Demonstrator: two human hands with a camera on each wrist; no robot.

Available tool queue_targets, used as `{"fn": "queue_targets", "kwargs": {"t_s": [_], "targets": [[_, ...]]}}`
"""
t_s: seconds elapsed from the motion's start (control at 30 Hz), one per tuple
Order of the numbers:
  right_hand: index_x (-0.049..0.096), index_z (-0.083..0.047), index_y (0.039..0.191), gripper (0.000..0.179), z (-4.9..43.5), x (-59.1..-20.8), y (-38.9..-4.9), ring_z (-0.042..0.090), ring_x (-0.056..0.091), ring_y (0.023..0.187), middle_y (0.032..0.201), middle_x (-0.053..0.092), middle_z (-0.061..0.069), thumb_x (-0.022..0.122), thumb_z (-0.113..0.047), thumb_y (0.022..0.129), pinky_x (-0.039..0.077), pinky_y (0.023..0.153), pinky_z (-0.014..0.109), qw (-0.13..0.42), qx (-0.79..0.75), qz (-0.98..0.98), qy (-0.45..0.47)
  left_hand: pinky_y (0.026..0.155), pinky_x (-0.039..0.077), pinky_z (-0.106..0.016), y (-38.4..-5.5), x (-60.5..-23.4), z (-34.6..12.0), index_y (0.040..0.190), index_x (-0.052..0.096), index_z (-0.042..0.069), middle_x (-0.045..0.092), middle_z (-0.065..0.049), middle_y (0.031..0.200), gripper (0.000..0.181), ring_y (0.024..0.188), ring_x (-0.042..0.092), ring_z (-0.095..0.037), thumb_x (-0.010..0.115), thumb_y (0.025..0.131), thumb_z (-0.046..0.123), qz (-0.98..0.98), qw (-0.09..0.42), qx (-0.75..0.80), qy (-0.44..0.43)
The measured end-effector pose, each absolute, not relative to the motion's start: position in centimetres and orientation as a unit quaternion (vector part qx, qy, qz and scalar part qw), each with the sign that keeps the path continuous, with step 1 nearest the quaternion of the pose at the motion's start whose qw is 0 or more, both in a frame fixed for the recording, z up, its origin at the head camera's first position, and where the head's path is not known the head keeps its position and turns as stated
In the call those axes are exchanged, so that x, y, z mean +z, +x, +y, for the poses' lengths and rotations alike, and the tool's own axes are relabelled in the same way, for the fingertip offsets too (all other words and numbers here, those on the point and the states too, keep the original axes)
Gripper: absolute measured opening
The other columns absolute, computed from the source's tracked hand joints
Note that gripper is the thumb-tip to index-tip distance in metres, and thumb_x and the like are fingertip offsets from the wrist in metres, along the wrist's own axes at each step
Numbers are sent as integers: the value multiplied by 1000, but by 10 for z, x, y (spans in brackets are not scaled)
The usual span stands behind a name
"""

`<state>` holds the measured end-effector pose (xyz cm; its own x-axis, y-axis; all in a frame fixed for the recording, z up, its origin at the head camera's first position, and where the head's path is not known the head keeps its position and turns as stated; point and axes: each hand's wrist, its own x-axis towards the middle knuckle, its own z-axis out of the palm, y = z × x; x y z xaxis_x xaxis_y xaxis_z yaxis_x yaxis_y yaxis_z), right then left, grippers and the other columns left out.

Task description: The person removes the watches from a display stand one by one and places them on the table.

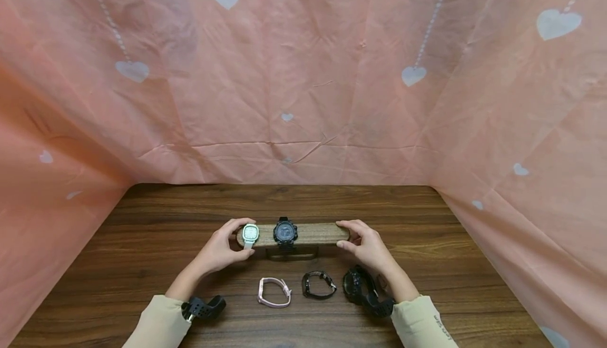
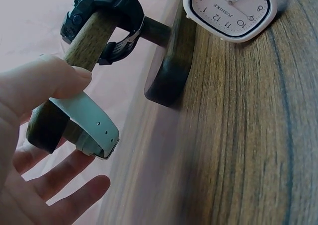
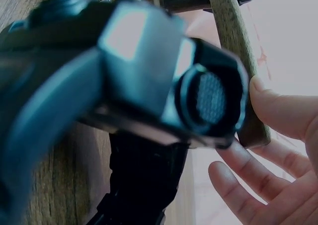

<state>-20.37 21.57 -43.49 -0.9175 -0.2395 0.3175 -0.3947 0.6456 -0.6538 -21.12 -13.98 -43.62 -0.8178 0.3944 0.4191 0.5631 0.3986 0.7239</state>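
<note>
A wooden watch stand (image 1: 322, 233) with a horizontal bar stands in front of me. A mint-green watch (image 1: 250, 233) is looped round the bar's left end, and a chunky black watch (image 1: 285, 232) sits left of its middle. My left hand (image 1: 219, 248) holds the bar's left end, thumb in front and fingers behind. In the left wrist view its thumb lies on the wood beside the mint strap (image 2: 92, 118). My right hand (image 1: 369, 243) grips the bar's right end between thumb and fingers; the wrist view shows the thumb against the wooden end (image 3: 256, 128).
Nearer me on the wooden table (image 1: 156, 221) lie a pale pink watch (image 1: 274, 304), a slim black watch (image 1: 319, 296) and a large black watch (image 1: 353, 284) close to the right forearm. A black perforated strap (image 1: 206, 307) is beside the left sleeve. Pink curtains (image 1: 303, 74) surround the table.
</note>
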Motion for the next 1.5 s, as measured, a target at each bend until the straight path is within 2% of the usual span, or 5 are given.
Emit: {"fn": "queue_targets", "kwargs": {"t_s": [0.27,0.53,0.9,1.2,1.5], "targets": [[63,-9,119,44,215,-437,-204,13,54,73,104,61,3,75,-11,78,48,59,25,102,378,-903,176,78,53,-36,-226,-461,-154,123,54,12,57,-1,105,63,95,56,-17,83,67,6,-838,92,-458,-281],[63,-9,119,44,217,-435,-205,13,54,72,104,60,4,75,-10,77,48,59,25,105,374,-904,180,75,54,-36,-224,-461,-165,123,55,6,59,-2,107,63,88,60,-17,84,68,15,-839,96,-467,-260],[63,-8,118,43,215,-434,-206,12,52,71,103,60,4,75,-9,77,47,59,25,108,379,-903,173,70,53,-33,-218,-463,-176,119,58,13,60,4,96,56,82,59,-12,82,70,23,-853,109,-447,-244],[63,-8,118,43,215,-436,-206,13,52,72,102,59,3,76,-9,77,46,59,25,107,382,-903,166,70,54,-35,-213,-466,-177,118,58,13,61,2,98,53,83,60,-15,82,71,23,-851,114,-451,-246],[63,-9,118,43,215,-436,-206,13,51,72,103,59,3,76,-9,77,46,58,24,109,383,-902,168,73,54,-40,-204,-456,-177,119,58,8,62,-1,101,55,86,61,-19,82,71,20,-846,107,-461,-245]]}}
